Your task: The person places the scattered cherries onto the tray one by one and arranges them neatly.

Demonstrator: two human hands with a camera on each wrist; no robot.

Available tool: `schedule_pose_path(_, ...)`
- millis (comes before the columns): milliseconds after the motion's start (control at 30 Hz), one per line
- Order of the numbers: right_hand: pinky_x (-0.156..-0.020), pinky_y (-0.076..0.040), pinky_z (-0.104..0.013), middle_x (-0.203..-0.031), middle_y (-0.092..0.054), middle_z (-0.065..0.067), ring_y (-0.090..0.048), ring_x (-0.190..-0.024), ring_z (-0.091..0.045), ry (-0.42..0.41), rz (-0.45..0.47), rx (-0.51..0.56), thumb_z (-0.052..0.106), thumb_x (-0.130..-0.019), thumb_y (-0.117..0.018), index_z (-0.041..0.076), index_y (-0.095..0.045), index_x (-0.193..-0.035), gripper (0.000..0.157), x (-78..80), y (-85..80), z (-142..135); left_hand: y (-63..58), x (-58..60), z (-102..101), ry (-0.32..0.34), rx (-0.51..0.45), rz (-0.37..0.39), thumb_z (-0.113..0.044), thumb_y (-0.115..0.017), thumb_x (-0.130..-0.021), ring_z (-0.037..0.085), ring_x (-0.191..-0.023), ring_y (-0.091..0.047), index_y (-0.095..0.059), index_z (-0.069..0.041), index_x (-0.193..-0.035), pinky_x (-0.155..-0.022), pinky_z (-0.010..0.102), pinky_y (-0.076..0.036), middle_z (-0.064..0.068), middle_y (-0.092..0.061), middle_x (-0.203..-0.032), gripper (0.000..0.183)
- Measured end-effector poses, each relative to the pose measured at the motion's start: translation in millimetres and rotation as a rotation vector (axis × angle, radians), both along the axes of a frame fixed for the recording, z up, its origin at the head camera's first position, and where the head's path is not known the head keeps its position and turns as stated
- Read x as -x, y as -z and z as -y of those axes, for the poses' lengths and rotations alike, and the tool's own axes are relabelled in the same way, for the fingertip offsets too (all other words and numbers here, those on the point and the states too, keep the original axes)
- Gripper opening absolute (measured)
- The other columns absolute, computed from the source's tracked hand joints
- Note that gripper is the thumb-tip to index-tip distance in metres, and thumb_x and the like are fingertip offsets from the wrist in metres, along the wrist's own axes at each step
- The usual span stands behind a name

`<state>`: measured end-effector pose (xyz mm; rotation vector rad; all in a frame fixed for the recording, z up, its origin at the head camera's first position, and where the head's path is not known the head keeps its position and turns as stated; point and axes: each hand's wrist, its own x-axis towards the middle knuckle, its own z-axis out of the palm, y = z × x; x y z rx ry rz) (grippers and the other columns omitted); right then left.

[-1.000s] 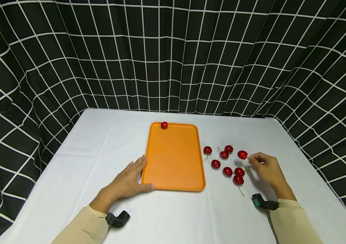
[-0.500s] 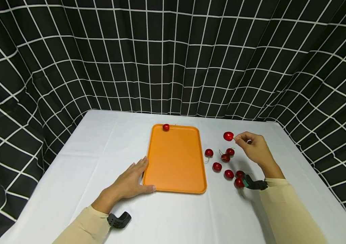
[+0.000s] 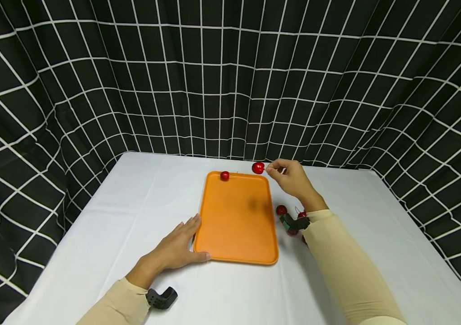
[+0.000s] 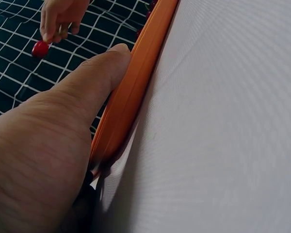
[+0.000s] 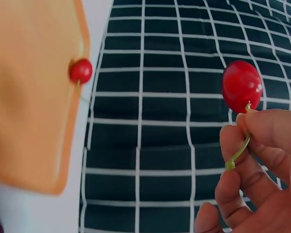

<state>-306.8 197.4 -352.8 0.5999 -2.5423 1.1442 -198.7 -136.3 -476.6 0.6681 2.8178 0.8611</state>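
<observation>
On the left we see the left hand (image 3: pixel 173 248), opened and laid flat, its fingers straight against the left edge of the orange tray (image 3: pixel 234 225) and its thumb at the near edge; it grips nothing; at the tray's far rim lies one resting cherry (image 3: pixel 224 176), well apart from this hand; to the right of it, in the air by the far right corner, is the held cherry (image 3: pixel 258 168), just beyond the fingertips of the right hand (image 3: pixel 293 180), which pinches its stem between thumb and finger, the other fingers loosely curled; farther right, on the white cloth (image 3: pixel 112 234), are loose cherries (image 3: pixel 281 210).

In the left wrist view only the thumb of the left hand shows clearly; the loose cherries are partly hidden behind the black wrist device (image 3: pixel 295 223) and the right sleeve (image 3: pixel 348 266), so we cannot count them; the right wrist view cuts off part of the tray.
</observation>
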Motion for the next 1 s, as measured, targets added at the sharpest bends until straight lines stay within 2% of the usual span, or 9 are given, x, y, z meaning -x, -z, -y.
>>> schedule_pose_path(233, -0.052, -0.04, -0.029, -0.075, -0.06, -0.006, -0.049, -0.071, -0.024, -0.017, 0.009, 0.009, 0.011, -0.093, -0.065, 0.002, -0.071, -0.088, 0.012, 24.0, 13.3, 32.1, -0.7, -0.2, -0.7, 0.003, 0.007, 0.004, -0.072, -0.065, -0.074, 0.014, -0.144, -0.011, -0.021, -0.007, -0.153, -0.116, 0.034, -0.006, 0.0, -0.011, -0.158, 0.111)
schedule_pose_path(400, -0.051, -0.038, -0.029, -0.071, -0.057, -0.006, -0.047, -0.068, -0.023, -0.003, 0.041, -0.009, 0.012, -0.093, -0.065, 0.004, -0.072, -0.089, 0.012, 37.4, 24.0, 48.7, -1.1, -0.5, -0.7, 0.01, 0.005, 0.008, -0.072, -0.065, -0.075, 0.014, -0.144, -0.011, -0.02, -0.006, -0.153, -0.116, 0.035, -0.006, 0.001, -0.011, -0.159, 0.112)
schedule_pose_path(500, -0.052, -0.037, -0.03, -0.071, -0.056, -0.006, -0.046, -0.066, -0.023, -0.003, 0.066, -0.009, 0.012, -0.094, -0.064, 0.003, -0.072, -0.089, 0.013, 42.7, 29.4, 56.7, -0.7, -1.1, -0.3, 0.012, 0.011, 0.007, -0.072, -0.064, -0.075, 0.014, -0.144, -0.011, -0.02, -0.006, -0.153, -0.116, 0.035, -0.006, 0.001, -0.011, -0.159, 0.112)
schedule_pose_path(767, -0.058, -0.041, -0.031, -0.088, -0.062, -0.004, -0.048, -0.071, -0.022, 0.0, 0.154, -0.015, 0.013, -0.092, -0.067, 0.003, -0.074, -0.09, 0.013, 53.3, 48.0, 69.3, -0.9, -1.2, -0.1, 0.014, 0.013, 0.002, -0.072, -0.064, -0.075, 0.015, -0.144, -0.011, -0.02, -0.006, -0.154, -0.116, 0.034, -0.007, 0.001, -0.011, -0.159, 0.111)
schedule_pose_path(1000, -0.067, -0.041, -0.034, -0.085, -0.059, -0.004, -0.05, -0.078, -0.023, 0.011, 0.184, -0.118, 0.016, -0.092, -0.066, 0.005, -0.076, -0.09, 0.015, 64.7, 68.4, 74.7, -0.2, -0.8, -0.5, 0.016, 0.016, -0.006, -0.073, -0.063, -0.075, 0.016, -0.144, -0.012, -0.02, -0.006, -0.154, -0.116, 0.035, -0.007, 0.001, -0.012, -0.159, 0.111)
